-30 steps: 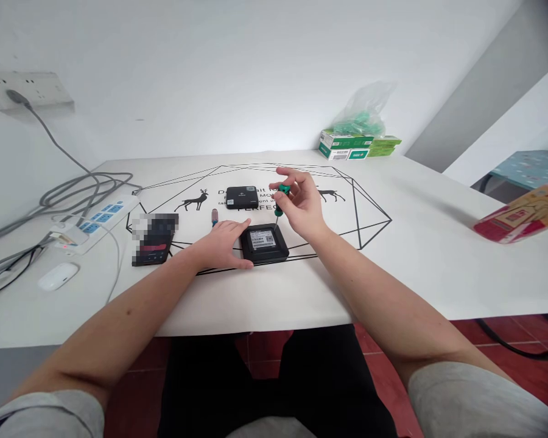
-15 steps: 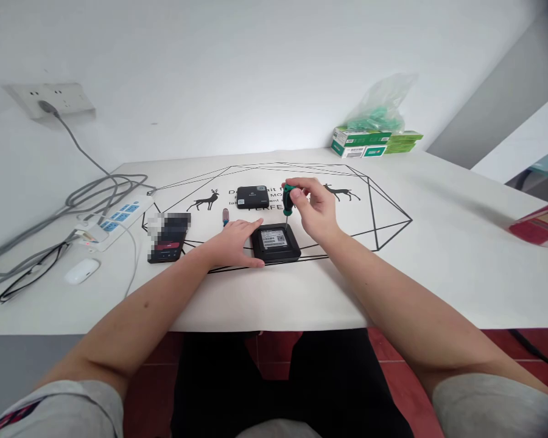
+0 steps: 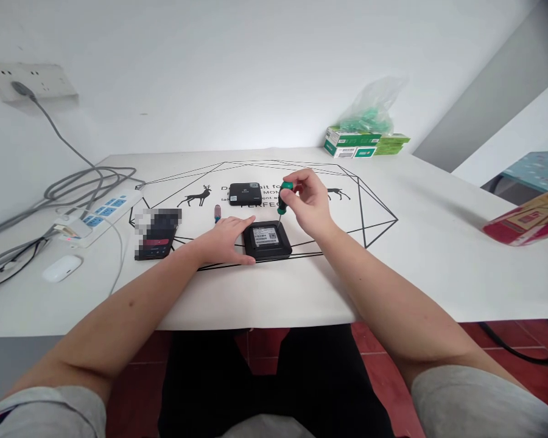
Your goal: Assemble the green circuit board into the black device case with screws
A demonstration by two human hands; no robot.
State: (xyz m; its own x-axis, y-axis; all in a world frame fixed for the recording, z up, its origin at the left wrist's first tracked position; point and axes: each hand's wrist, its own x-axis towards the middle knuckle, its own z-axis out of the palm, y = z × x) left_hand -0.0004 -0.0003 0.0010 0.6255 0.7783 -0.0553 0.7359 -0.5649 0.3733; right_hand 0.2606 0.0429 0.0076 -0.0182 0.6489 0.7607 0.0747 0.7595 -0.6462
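A black square device with a white label in its recessed middle lies flat near the table's front. My left hand rests at its left side, fingers apart, with the thumb along the front corner and fingertips at the back corner. Closed around a green and black screwdriver is my right hand. The screwdriver leans slightly, its tip at the device's back right part; the exact contact is too small to tell. Behind the device lies a second flat black box. A small screwdriver is partly hidden behind my left hand.
On the left are a phone, a white power strip with grey cables, a white case and glasses. Green and white boxes stand at the back right, under a plastic bag. A red package is far right.
The whole view has shifted, so the table items appear further left. The screwdriver in my right hand now leans more, its handle to the right of its tip. My left hand keeps its place beside the device.
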